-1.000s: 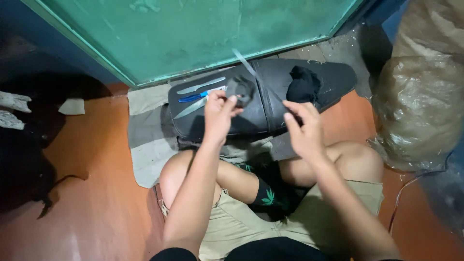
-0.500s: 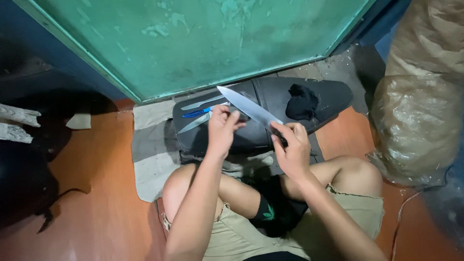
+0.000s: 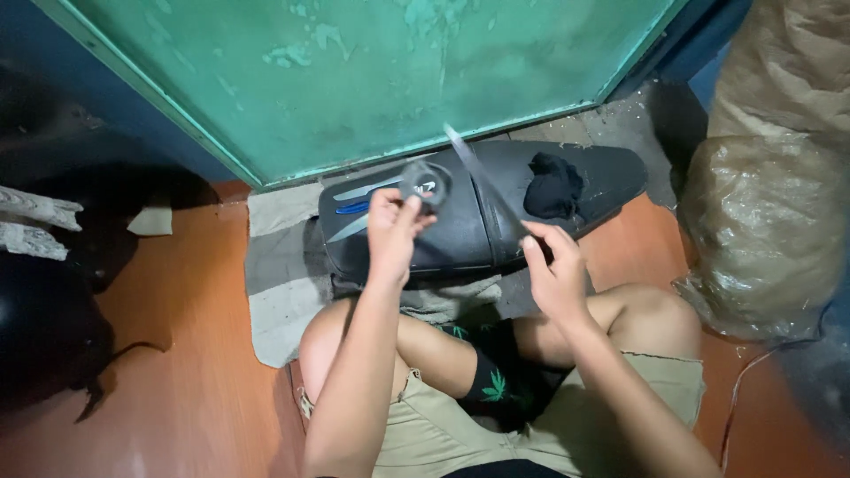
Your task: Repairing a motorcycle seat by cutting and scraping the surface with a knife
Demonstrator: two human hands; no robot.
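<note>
I sit cross-legged on the floor behind a black padded seat (image 3: pixel 611 173). My left hand (image 3: pixel 392 237) holds a small round grey disc (image 3: pixel 427 184) at its fingertips, above the seat's left half. My right hand (image 3: pixel 553 270) grips the handle of a long knife (image 3: pixel 474 170). The blade slants up and to the left, seen nearly edge-on, and its tip is close to the disc. A black cloth (image 3: pixel 551 186) lies on the right part of the seat. Other knives (image 3: pixel 361 191), one with a blue handle (image 3: pixel 352 209), rest on the seat's left end.
A green metal door (image 3: pixel 398 71) stands just beyond the seat. A grey mat (image 3: pixel 274 296) lies under the seat on the orange floor. A large plastic-wrapped bundle (image 3: pixel 770 221) fills the right side. Dark objects (image 3: pixel 44 327) sit at the left.
The knife's broad side showed half a second ago; now the blade is edge-on and steeper. My left hand has lifted the round disc into sight beside the blade.
</note>
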